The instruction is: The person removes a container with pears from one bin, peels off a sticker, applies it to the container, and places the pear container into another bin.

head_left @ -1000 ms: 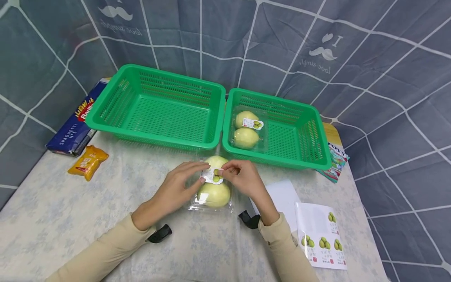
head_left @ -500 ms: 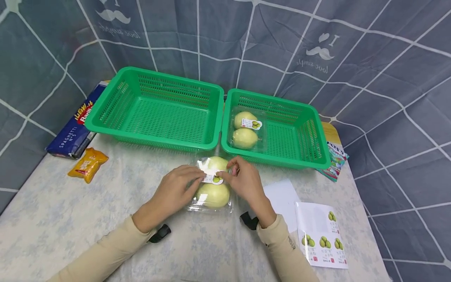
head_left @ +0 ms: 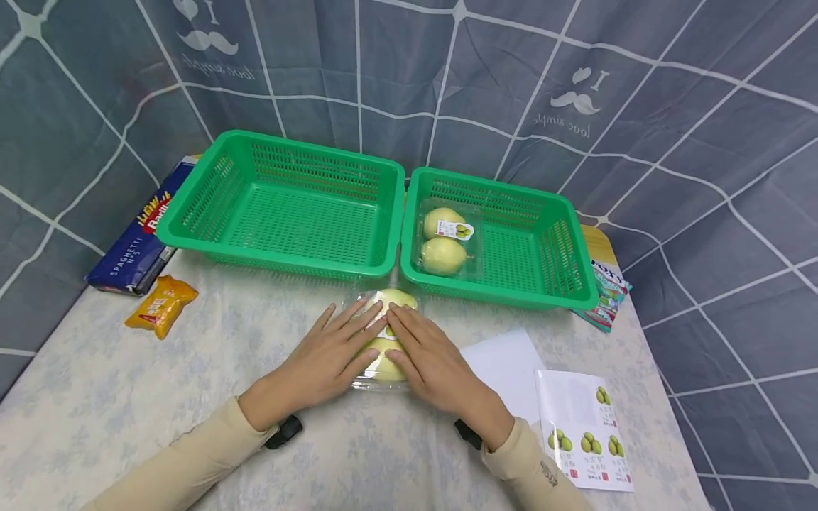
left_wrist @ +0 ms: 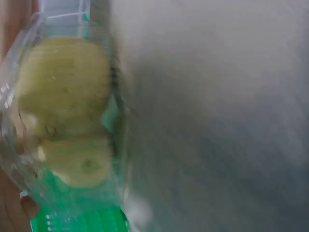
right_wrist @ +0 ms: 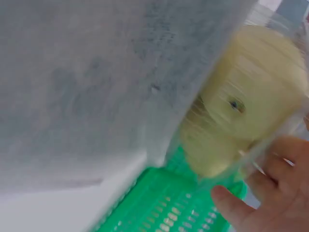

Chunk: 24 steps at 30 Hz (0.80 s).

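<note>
A clear plastic box [head_left: 378,385] with two pale yellow-green fruits [head_left: 399,297] inside lies on the table in front of me. Across its top runs a white label [head_left: 387,333] with a fruit picture, mostly covered by my fingers. My left hand [head_left: 326,355] rests flat on the lid from the left, fingers straight. From the right, my right hand [head_left: 444,362] lies on it likewise, its fingertips close to the left ones. The wrist views show the box blurred, the fruits [left_wrist: 65,87] seen through its side.
Behind the box stand two green baskets [head_left: 275,261] [head_left: 498,292]; the right one holds a similar labelled fruit box [head_left: 447,241]. A spaghetti box [head_left: 131,255] and orange packet [head_left: 162,305] lie left. At right are a label sheet [head_left: 584,426], white paper [head_left: 508,365] and a snack bag [head_left: 603,298].
The fingers that pinched and smoothed the label have straightened. Both hands now lie flat over the label and lid, the right one shifted lower and turned palm down.
</note>
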Tool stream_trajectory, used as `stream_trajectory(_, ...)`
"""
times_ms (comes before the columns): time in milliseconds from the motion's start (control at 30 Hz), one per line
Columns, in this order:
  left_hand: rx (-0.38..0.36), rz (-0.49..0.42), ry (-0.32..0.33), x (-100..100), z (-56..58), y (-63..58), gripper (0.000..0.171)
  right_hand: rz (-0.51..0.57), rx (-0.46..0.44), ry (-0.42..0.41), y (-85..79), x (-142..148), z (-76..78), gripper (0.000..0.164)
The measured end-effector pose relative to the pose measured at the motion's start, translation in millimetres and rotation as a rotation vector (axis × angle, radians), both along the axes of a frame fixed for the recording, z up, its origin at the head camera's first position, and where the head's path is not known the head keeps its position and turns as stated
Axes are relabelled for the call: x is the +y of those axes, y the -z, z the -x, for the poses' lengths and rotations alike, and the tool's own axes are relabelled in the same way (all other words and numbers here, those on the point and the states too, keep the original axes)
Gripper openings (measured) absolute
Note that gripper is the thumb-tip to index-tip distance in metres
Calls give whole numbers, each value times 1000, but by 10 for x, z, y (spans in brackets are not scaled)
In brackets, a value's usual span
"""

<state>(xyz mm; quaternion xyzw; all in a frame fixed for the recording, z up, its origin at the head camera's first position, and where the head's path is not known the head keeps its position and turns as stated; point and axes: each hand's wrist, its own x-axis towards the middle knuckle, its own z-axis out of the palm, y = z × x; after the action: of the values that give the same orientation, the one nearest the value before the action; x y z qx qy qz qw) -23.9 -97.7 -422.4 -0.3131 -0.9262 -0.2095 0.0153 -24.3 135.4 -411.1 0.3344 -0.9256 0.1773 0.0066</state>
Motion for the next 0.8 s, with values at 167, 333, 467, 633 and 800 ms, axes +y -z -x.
stream_trajectory(167,21,29,-69,-121,-46,11,54,-51,-28,62,4,160,-98,58)
stream_trajectory(333,21,3,-63,-136,-46,-38,53,-24,-28,85,-61,194,-137,62)
stream_trajectory(467,14,-10,-4,-75,-50,-17,53,-18,-57,3,-55,120,-143,64)
stream_trajectory(633,-22,-62,-96,-174,-81,106,51,14,-135,108,-23,184,-127,60)
stream_trajectory(800,-208,-255,-134,-313,-43,105,58,311,-439,288,41,263,-72,63)
